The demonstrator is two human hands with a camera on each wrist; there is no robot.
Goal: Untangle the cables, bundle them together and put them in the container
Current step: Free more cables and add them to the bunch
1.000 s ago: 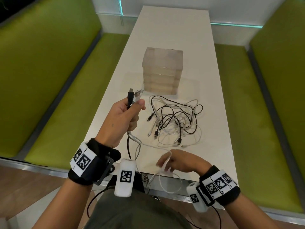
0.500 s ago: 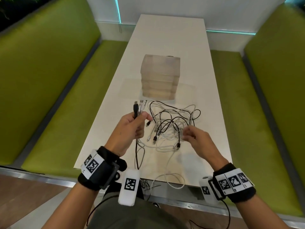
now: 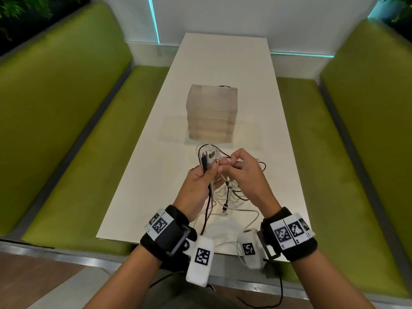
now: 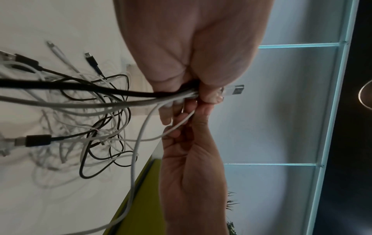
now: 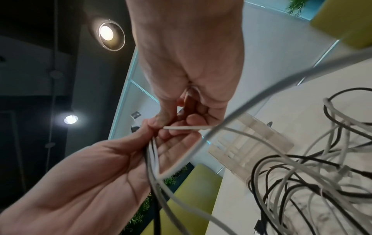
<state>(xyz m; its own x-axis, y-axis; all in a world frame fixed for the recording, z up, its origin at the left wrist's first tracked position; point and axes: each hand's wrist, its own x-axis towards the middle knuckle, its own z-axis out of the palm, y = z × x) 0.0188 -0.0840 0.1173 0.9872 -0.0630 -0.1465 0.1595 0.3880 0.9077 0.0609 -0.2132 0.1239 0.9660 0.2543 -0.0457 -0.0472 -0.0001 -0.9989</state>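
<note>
A tangle of black and white cables [image 3: 234, 192] lies on the white table [image 3: 223, 70], partly hidden under my hands. My left hand [image 3: 204, 175] grips a bunch of cable ends [image 3: 208, 158], black and white, with the plugs sticking up past the thumb. My right hand [image 3: 231, 163] pinches a white cable [image 5: 187, 127] right beside the left fingers. The left wrist view shows the held cables [image 4: 141, 95] running out of my fist to the tangle [image 4: 100, 135]. A translucent square container [image 3: 213, 113] stands just beyond the cables.
Green upholstered benches [image 3: 66, 108] run along both sides of the narrow table. A loop of white cable [image 3: 225, 241] hangs over the table's near edge. A white wall with teal light strips [image 3: 153, 18] closes the far end.
My right hand rose from the near table edge, passed over the tangle and joined the left hand with a white cable. The left hand kept its grip on the cable ends.
</note>
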